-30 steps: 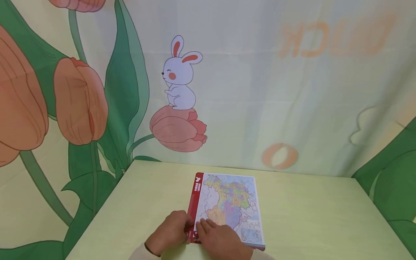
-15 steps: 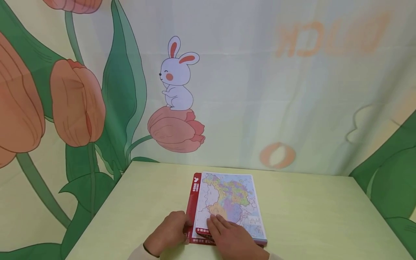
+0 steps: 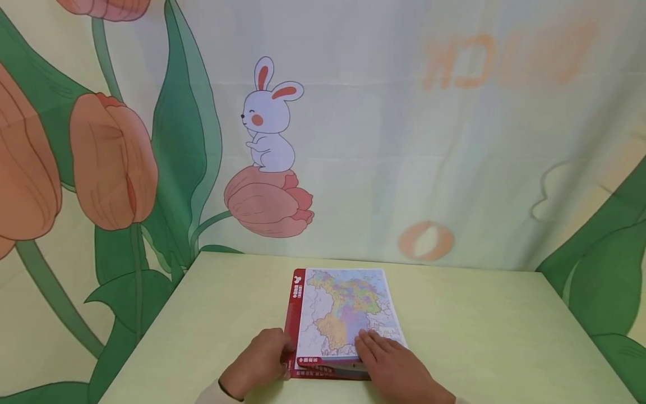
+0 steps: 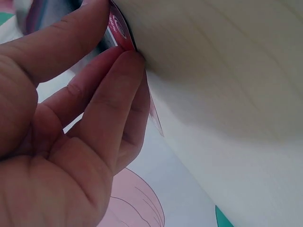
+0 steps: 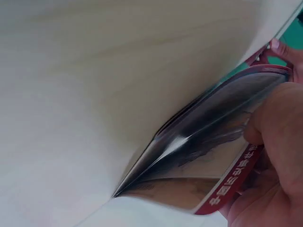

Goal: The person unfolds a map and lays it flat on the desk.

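A folding map (image 3: 348, 306) with a red strip down its left side lies on the table. Its upper layer is raised at the near edge, where a red label and the layers beneath show. At the near left corner my left hand (image 3: 262, 354) pinches the red margin; in the left wrist view its thumb and fingertips meet at the red corner (image 4: 119, 29). My right hand (image 3: 398, 362) holds the raised layer near its right corner. Seen from the right wrist, the thumb lies inside the lifted flap (image 5: 208, 151) and the fingers behind it, with a dark glossy fold between the layers.
The pale yellow table (image 3: 469, 320) extends to both sides of the map. Behind it hangs a curtain (image 3: 363, 140) printed with tulips, leaves and a white rabbit.
My right hand has moved right along the map's near edge, from the lower left part, and the upper layer has come up there. My left hand keeps its pinch at the corner.
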`<state>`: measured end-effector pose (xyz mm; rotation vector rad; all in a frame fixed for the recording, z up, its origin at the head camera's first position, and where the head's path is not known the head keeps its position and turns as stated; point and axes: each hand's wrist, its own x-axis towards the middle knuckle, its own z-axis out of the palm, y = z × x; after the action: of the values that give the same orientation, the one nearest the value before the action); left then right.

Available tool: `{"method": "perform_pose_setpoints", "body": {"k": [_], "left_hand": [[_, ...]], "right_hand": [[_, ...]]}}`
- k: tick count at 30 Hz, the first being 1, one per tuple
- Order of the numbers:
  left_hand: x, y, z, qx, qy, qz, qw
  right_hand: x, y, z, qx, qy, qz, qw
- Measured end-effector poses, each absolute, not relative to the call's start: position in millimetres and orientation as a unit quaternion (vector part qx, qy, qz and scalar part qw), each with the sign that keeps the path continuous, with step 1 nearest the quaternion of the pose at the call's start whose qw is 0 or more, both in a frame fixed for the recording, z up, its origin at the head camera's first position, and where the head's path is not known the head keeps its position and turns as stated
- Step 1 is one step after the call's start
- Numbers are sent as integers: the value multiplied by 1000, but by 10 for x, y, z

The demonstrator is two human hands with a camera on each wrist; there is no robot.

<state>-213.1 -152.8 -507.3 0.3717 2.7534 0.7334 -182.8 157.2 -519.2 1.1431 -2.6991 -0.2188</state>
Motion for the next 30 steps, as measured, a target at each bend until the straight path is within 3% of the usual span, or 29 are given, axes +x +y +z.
{"method": "perform_pose_setpoints", "body": {"k": [10, 18, 30], "left_hand": [[-2142, -1550, -5057, 125, 949, 250, 143], [-2131, -1635, -5013, 121, 955, 239, 131], [-2164, -1899, -5073, 84, 959, 232, 138]], "right_hand": [[-1920, 1690, -5217, 340, -930, 62, 122], [-2102, 1881, -4980, 333, -904, 266, 12], [-2264, 2394, -4683, 329, -879, 345, -22]]}}
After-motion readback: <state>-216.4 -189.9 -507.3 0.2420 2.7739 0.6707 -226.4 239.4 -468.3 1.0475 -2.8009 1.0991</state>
